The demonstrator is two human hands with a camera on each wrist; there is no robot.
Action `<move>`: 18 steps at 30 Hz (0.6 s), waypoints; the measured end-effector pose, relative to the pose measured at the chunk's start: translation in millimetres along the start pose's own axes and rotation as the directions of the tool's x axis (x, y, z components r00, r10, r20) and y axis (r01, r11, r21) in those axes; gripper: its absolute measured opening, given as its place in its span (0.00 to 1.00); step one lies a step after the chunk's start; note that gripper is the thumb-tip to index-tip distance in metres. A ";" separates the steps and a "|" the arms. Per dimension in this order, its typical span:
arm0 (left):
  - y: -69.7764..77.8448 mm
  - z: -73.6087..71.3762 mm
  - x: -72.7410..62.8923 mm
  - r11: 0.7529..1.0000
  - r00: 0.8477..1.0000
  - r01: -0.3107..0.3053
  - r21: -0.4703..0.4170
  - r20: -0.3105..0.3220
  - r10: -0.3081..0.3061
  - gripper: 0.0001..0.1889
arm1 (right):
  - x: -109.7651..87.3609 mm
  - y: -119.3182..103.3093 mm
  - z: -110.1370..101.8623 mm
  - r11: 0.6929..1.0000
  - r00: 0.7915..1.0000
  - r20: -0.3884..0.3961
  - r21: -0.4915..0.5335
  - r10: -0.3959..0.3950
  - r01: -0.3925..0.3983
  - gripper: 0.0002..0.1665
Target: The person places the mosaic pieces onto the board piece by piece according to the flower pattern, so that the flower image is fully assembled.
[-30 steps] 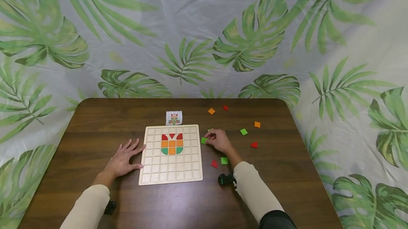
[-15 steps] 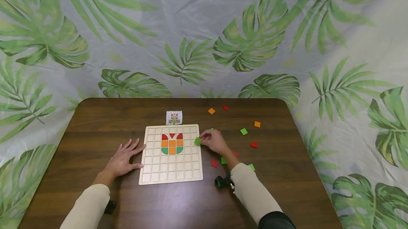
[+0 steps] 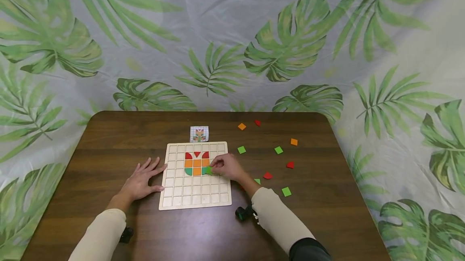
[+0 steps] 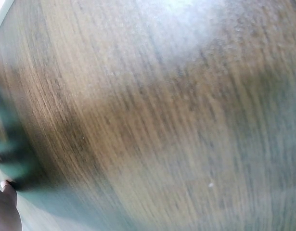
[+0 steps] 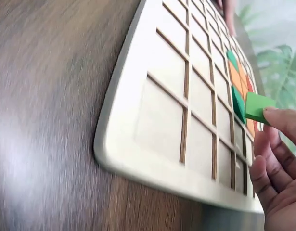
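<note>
A pale wooden grid board [image 3: 181, 203] lies on the brown table. Red, orange [image 3: 197, 163] and dark green tiles form a tulip shape in its upper middle cells. My right hand [image 3: 229, 167] pinches a light green square tile [image 5: 258, 107] between thumb and fingers. The tile is over the board, overlapping the right dark green piece [image 5: 238, 103] in the head view. My left hand [image 3: 143, 180] rests with spread fingers at the board's left edge; only a bit of that hand [image 4: 6, 211] shows in the left wrist view.
Behind the board lies a small printed pattern card [image 3: 199, 134]. Loose tiles are scattered to the right: green squares [image 3: 278, 150], orange squares [image 3: 294, 142] and red pieces [image 3: 290, 165]. A leaf-patterned cloth [image 3: 218, 30] hangs behind the table.
My right hand has carried the light green square tile leftward from the table, across the board's right edge, to beside the tulip shape. My left hand has stayed in place.
</note>
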State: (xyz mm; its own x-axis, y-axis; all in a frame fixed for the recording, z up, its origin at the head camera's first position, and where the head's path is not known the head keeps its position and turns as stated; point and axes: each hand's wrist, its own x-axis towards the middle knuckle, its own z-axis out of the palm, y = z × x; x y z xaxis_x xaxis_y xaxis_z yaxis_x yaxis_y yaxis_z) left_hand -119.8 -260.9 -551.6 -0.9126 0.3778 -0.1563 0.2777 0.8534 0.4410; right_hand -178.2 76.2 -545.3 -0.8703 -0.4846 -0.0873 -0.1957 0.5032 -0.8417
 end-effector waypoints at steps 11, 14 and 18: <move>1.4 -0.5 -0.7 1.000 1.000 0.003 -0.003 -0.005 -0.003 0.43 | 5.1 -12.4 23.8 0.998 0.997 0.058 0.019 -0.060 0.059 0.03; 1.5 -0.6 -0.6 1.000 1.000 -0.001 -0.007 -0.006 0.001 0.43 | 5.7 -13.1 28.7 0.997 0.995 0.063 0.017 -0.078 0.077 0.03; 0.4 0.0 -0.2 1.000 1.000 -0.003 -0.009 -0.009 0.003 0.43 | 5.8 -13.8 32.7 0.995 0.994 0.054 0.005 -0.096 0.096 0.02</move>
State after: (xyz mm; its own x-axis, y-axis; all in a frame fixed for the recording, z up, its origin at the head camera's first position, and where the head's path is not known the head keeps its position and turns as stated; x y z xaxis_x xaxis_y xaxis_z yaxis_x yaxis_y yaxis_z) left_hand -119.5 -260.6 -551.4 -0.9145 0.3769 -0.1473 0.2775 0.8491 0.4495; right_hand -165.8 43.1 -551.5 -0.8220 -0.5685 -0.0347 -0.2761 0.4509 -0.8488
